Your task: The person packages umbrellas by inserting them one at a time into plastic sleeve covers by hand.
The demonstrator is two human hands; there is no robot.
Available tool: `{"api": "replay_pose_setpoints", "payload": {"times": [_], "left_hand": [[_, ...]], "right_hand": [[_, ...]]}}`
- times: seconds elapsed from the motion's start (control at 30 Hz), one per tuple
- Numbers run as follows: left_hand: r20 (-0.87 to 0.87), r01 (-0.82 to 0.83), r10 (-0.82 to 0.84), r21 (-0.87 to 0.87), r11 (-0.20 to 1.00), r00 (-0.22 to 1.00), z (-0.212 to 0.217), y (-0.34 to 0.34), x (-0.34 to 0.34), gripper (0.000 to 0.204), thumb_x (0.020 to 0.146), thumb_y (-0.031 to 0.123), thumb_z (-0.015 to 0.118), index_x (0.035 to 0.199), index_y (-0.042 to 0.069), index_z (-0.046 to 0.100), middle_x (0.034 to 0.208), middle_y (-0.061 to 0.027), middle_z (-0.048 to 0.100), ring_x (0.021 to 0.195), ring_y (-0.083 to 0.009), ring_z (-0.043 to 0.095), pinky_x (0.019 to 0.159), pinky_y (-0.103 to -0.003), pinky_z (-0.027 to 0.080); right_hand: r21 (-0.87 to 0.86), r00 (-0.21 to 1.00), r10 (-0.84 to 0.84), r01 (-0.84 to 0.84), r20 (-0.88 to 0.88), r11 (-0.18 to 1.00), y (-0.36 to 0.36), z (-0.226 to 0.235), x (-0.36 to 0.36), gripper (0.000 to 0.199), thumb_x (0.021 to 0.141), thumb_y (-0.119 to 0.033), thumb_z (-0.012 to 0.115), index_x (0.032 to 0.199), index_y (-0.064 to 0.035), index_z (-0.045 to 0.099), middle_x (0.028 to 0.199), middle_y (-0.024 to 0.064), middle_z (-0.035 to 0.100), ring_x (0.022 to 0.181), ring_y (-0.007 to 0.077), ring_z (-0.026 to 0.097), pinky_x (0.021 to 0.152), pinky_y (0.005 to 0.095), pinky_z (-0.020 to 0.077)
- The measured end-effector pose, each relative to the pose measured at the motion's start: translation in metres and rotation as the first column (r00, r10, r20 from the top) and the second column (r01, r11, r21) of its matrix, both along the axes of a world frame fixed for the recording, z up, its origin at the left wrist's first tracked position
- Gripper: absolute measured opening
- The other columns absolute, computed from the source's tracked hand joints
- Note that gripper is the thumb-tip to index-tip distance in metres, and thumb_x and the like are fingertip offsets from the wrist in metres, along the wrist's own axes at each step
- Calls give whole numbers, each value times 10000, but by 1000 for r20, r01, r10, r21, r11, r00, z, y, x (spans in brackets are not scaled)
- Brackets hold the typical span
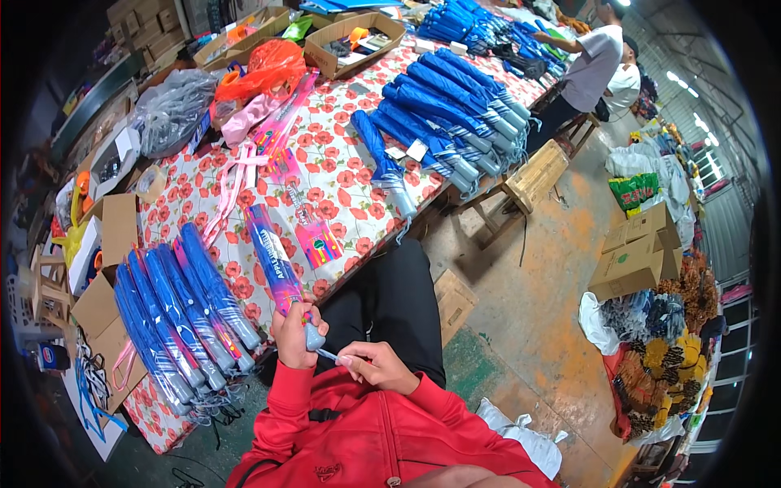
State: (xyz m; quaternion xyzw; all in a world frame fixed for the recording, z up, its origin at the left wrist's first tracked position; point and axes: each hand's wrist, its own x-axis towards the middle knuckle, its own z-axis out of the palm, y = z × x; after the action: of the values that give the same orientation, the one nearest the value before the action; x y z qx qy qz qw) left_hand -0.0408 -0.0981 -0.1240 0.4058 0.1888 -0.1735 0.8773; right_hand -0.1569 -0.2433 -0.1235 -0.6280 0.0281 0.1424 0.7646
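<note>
My left hand (294, 332) is closed around the lower end of a folded umbrella (272, 252) in a blue and pink printed sleeve. The umbrella slants up and away over the table edge, its grey handle (314, 337) poking out below my fist. With pinched fingers my right hand (376, 366) holds the grey wrist cord (328, 355) that runs from that handle. To the left lies a row of sleeved blue umbrellas (175, 309). Beyond, to the right, is a pile of blue umbrellas (443, 114) with grey handles, and one single umbrella (382, 163) lies beside it.
The table wears a poppy-print cloth (333, 122). Flat pink printed sleeves (317, 242) and pink ribbons (236, 183) lie ahead. Plastic bags (171, 106) and an open carton (354, 45) stand farther back. A wooden stool (537, 175) is at the right; two people (590, 65) are beyond it.
</note>
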Motion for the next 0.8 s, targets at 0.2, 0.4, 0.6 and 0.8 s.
{"api": "replay_pose_setpoints", "payload": {"times": [0.2,0.4,0.6,0.8], "left_hand": [[7,6,-6,0,1000,1000,5,-2,3,157,881,31,532,1029,10,578,660,-92,543,497,-147,464,428,-262,403],[36,15,-16,10,1000,999,14,-12,9,159,880,44,549,1029,2,585,679,-90,557,502,-146,469,437,-261,423],[106,11,-15,35,999,994,28,-25,5,152,873,42,575,1019,4,588,704,-85,569,513,-144,490,445,-260,446],[169,-56,50,28,998,984,28,-30,1,265,865,77,638,1100,22,528,725,-95,596,500,-170,543,456,-271,461]], "right_hand": [[85,1000,-12,14,-21,996,-3,-9,3,134,991,-83,583,1037,5,672,790,35,631,670,103,547,627,221,449],[147,924,-377,364,69,920,-6,-5,21,245,989,-96,613,1210,9,612,927,80,679,837,140,635,770,242,499],[12,952,-260,262,159,965,-7,31,27,370,953,-55,650,1305,4,549,1009,103,698,916,156,655,836,261,517],[-158,968,-127,163,215,974,-1,21,28,467,888,16,697,1321,21,523,995,115,709,872,163,673,812,246,530]]}}
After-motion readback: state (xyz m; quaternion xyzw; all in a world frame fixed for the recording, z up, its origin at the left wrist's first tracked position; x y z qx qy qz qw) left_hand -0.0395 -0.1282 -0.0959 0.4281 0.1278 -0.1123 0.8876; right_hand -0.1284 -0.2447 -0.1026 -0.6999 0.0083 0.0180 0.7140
